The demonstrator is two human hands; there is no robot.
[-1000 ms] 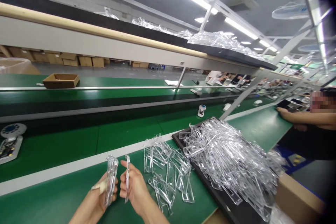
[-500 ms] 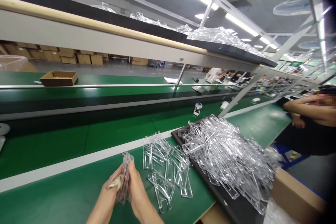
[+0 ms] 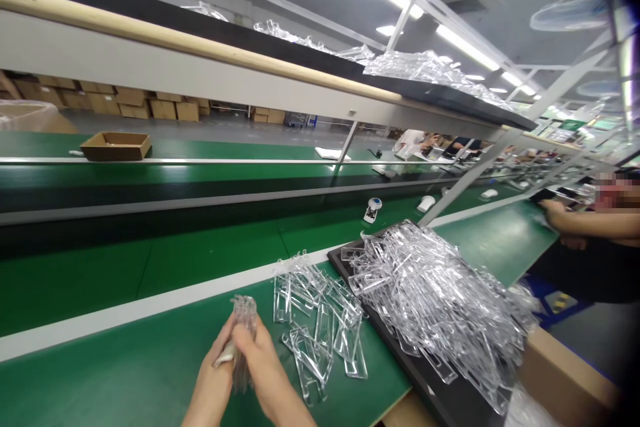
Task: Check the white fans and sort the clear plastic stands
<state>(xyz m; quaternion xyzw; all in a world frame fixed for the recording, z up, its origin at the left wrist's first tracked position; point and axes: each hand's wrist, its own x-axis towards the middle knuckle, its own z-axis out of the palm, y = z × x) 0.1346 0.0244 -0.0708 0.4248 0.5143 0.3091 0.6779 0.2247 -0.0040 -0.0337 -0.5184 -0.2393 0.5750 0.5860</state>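
Observation:
My left hand [image 3: 213, 367] and my right hand [image 3: 260, 363] are pressed together low on the green workbench [image 3: 100, 373]. Between them they grip a stack of clear plastic cases [image 3: 244, 320], whose top sticks out above my fingers. A finger of my left hand is wrapped in pale tape [image 3: 224, 355]. Just right of my hands lies a loose group of clear plastic cases [image 3: 317, 330]. Beyond it, a large heap of the same cases [image 3: 430, 300] fills a black tray [image 3: 415, 373].
A conveyor belt [image 3: 150, 240] runs behind the bench's white strip. A cardboard tray [image 3: 115, 145] sits on a further belt. At right, a co-worker's forearm [image 3: 585, 227] rests on the bench. Clear pieces lie on an overhead shelf [image 3: 425, 70].
My two hands, apart one second ago with a case in each, have come together around one stack. The co-worker's arm has dropped from chest height to the bench.

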